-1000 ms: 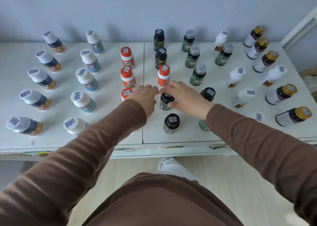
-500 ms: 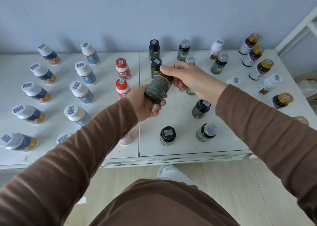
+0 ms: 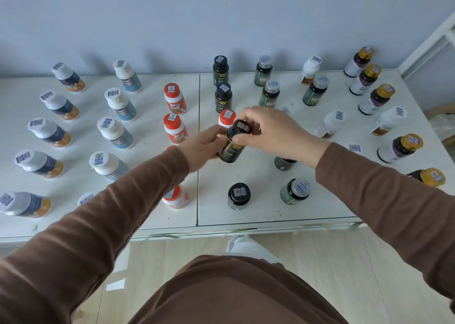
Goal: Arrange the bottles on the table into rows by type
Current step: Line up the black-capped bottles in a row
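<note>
A black-capped dark bottle [image 3: 233,144] is held above the middle of the white table [image 3: 258,208]. My right hand [image 3: 273,131] pinches its cap from the right; my left hand [image 3: 204,146] grips its body from the left. Right behind it stands an orange-capped bottle [image 3: 227,117], out of line with the orange-capped column [image 3: 173,126] to its left. Two more black-capped bottles [image 3: 222,97] stand behind, and another [image 3: 238,195] stands near the front edge.
White-capped bottles with orange bases [image 3: 49,133] and with blue labels [image 3: 115,133] stand in columns at left. Silver-capped green bottles [image 3: 269,93], all-white bottles [image 3: 330,124] and gold-capped bottles [image 3: 376,99] fill the right half. A wall runs behind the table.
The dark bottle, lifted off the table a second ago and held tilted high, has come down lower and more upright. Both hands have stayed on it.
</note>
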A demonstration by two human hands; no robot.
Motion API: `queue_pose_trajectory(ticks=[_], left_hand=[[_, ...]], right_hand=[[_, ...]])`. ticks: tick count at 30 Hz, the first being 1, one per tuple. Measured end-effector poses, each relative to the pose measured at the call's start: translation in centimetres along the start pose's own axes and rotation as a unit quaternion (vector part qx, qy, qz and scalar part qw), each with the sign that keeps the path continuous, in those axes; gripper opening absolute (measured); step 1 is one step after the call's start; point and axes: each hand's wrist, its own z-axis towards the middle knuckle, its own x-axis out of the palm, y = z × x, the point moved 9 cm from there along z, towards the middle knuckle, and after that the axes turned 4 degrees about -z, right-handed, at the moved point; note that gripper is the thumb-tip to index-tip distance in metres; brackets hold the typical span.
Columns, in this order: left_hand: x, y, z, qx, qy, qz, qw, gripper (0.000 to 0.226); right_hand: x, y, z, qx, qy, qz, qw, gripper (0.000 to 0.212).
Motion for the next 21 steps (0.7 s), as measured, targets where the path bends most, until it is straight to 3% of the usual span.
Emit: queue_pose_trajectory(ticks=[2,7,13,16,18,21], left_hand=[[0.0,0.4,0.1,-0.004,-0.012,0.116,0.993,0.026],[0.3,1.1,0.3,-0.024,-0.022,0.284,0.958,0.037],[-0.9,0.2,0.2,0.0,-0.078,0.378,0.923,0.042],[-2.0,-0.8,0.5,0.024,-0.105,0.402,0.909,0.042],[-3.0,-1.6,0.9,0.029,-0.121,0.414,0.902,0.041],[-4.5,-2.4,1.9,0.015,-0.146,0.417,0.897,0.039]], right_hand=[[1.2,0.1,-0.3,-0.016,0.014,-0.042,0.999,0.034],[4.6,0.6,-0.3,-0.065,0.049,-0.121,0.989,0.04],[7.6,0.3,-0.6,-0.084,0.091,-0.191,0.974,0.043],[7.0,0.1,-0.1,-0.073,0.11,-0.162,0.978,0.05],[5.1,-0.4,1.2,-0.05,0.086,-0.126,0.987,0.047],[1.8,-1.2,4.1,-0.039,-0.024,-0.141,0.989,0.038]])
